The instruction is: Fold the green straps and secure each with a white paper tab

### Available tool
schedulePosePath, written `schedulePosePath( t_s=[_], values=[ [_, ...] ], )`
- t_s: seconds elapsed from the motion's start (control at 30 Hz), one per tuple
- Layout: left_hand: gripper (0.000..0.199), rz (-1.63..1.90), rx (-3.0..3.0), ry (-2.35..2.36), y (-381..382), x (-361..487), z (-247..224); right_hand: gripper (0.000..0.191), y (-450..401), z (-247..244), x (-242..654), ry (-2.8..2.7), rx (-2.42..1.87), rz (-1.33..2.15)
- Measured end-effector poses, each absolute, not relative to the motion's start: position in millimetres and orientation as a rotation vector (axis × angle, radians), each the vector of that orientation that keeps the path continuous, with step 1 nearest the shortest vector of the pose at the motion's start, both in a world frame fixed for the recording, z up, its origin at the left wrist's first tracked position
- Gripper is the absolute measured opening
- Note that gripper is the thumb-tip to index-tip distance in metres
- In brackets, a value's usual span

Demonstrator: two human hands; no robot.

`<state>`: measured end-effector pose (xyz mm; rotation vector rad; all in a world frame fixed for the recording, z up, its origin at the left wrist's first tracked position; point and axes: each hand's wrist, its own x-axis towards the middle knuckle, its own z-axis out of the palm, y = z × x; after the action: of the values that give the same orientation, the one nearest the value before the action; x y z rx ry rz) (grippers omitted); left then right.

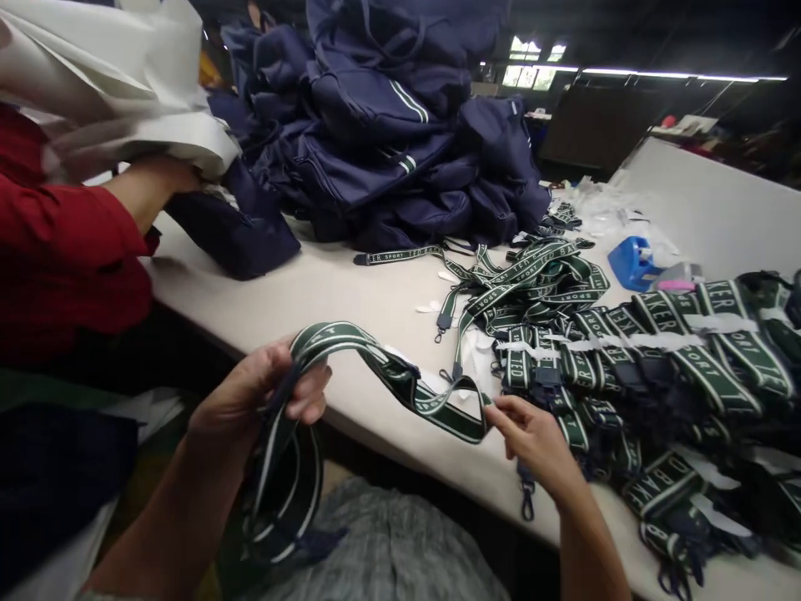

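Note:
My left hand [275, 388] is closed around a green webbing strap [388, 371] with white stripes and lettering, near the table's front edge. Part of the strap hangs in a loop below that hand, over my lap. To the right, my right hand [526, 434] pinches the same strap between thumb and fingers, where it folds. A dark metal snap hook [526, 501] dangles at the table edge below my right hand. Just beyond, a loose tangle of similar straps [526, 280] lies on the table, some ends fitted with hooks.
Bundled straps [657, 351] tied with white strips cover the right side. Navy bags [375, 125] are heaped at the back. A blue tape dispenser [633, 263] stands before a white panel [719, 192]. At left, a person in a red sleeve [75, 242] handles white sheeting [125, 67].

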<state>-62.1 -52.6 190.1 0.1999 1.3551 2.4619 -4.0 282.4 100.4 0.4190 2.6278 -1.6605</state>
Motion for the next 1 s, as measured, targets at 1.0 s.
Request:
schedulePosePath(
  t_s=[1.0],
  values=[
    [0.041,2.543,0.002,1.960,22.0,-57.4,120.7,0.034,146.2,124.1,-41.8,2.939,-0.694,-1.877]
  ],
)
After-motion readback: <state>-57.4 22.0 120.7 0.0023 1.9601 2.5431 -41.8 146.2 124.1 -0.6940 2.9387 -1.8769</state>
